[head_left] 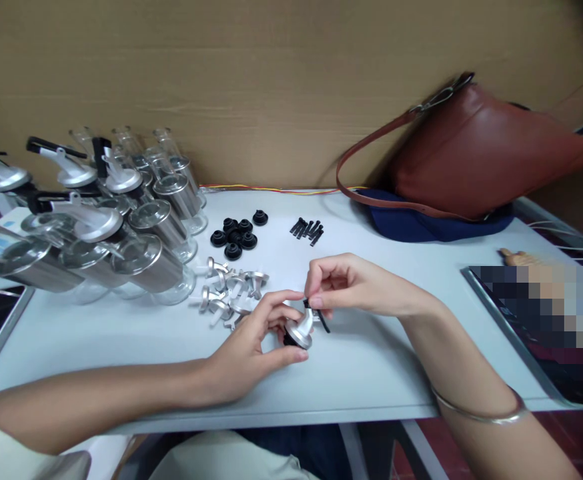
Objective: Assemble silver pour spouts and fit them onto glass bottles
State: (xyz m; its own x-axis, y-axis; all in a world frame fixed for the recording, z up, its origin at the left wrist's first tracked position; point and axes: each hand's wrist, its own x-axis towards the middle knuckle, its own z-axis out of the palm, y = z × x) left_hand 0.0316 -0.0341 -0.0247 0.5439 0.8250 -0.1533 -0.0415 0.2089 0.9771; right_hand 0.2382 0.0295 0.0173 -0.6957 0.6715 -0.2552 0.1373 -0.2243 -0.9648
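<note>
over the counter [381,380], near the middle of its front edge, my left hand [249,347] and right hand [354,283] meet at the silver spout [300,331], the left gripping its base, the right pinching the small black flap [324,322] at its tip. best, i judge, to brace the base and press the flap squarely.
</note>
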